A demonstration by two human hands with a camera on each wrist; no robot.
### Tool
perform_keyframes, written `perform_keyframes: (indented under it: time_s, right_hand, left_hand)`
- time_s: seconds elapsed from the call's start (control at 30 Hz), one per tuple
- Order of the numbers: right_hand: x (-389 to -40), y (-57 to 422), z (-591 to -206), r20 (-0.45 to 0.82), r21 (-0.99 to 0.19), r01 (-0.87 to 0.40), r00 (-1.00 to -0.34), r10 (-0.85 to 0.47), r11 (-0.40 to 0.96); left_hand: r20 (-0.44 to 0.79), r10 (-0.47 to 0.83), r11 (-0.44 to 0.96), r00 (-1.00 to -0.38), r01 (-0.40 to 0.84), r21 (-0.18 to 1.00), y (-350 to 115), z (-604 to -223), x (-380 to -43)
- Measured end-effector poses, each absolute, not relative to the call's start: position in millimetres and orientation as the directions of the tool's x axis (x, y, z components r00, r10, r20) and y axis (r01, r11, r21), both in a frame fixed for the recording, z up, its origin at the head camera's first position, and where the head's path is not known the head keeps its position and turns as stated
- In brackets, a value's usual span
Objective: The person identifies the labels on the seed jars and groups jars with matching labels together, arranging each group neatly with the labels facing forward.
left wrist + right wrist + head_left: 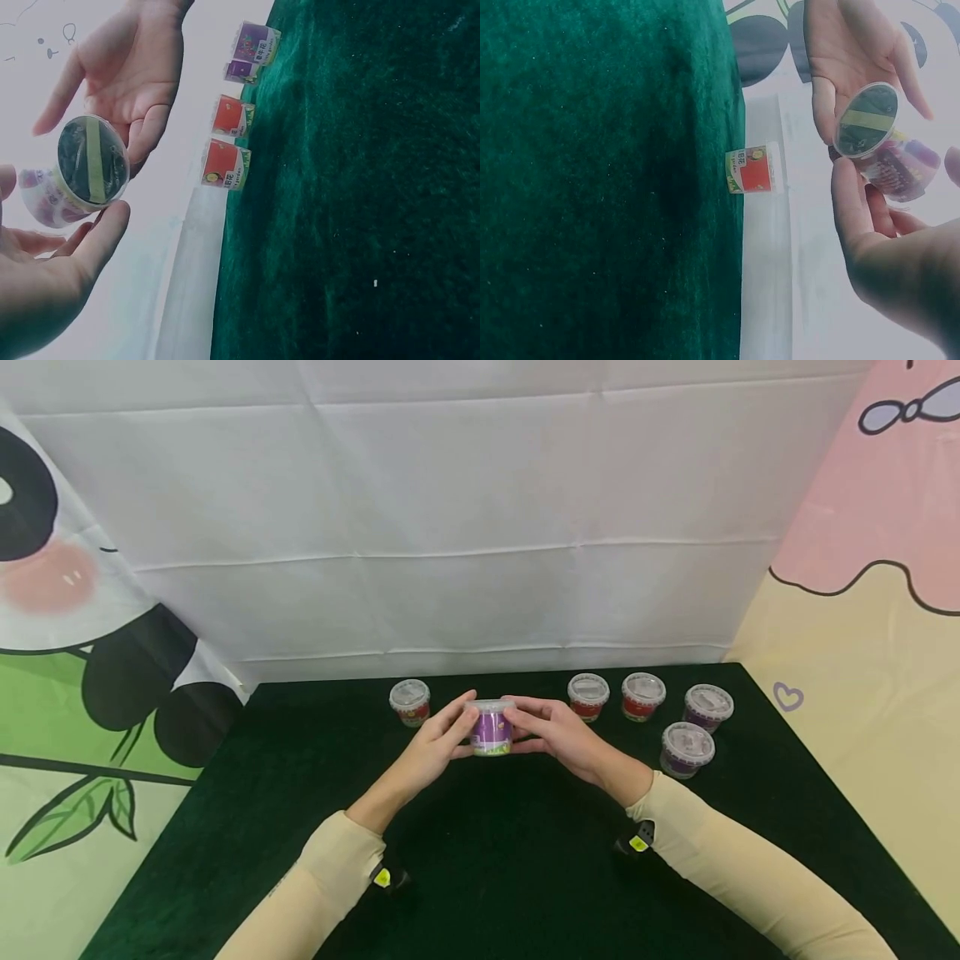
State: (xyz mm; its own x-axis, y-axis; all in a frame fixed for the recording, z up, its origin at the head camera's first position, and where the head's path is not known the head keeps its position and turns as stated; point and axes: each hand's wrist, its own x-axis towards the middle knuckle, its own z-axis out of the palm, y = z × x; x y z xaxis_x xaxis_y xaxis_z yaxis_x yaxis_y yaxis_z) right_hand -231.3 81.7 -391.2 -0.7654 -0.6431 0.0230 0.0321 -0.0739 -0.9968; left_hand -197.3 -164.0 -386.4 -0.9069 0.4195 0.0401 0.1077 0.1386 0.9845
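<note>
A small plastic tub with a purple label and a clear lid is held up in front of me between both hands. My left hand grips its left side, thumb toward the lid and fingers lower down. On the opposite side my right hand pinches it in the same way. Both wrist views look at the underside of the tub, where a pale green strip crosses a dark base. In the right wrist view the purple side of the tub shows between the hands.
At the back left stands a red-labelled tub. Two more red tubs, one beside the other, stand at the back right. Near them are two purple tubs, one behind the other. Dark green cloth covers the table.
</note>
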Motion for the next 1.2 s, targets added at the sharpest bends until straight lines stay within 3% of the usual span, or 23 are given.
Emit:
perform_keyframes:
  time_s: [0.5, 1.2]
  right_hand:
    - [-228.8, 78.3, -389.8, -0.020, -0.989, 0.104, -0.786, -0.617, -0.101]
    - [-226.3, 81.7, -388.9, 0.002, -0.992, 0.080, -0.760, -0.650, -0.097]
  left_hand:
    - [0.080, 0.403, 0.151, -0.912, 0.153, 0.977, -164.6, -386.0, -195.4]
    - [0.067, 0.421, 0.168, -0.905, 0.150, 0.974, -161.6, -382.6, -196.1]
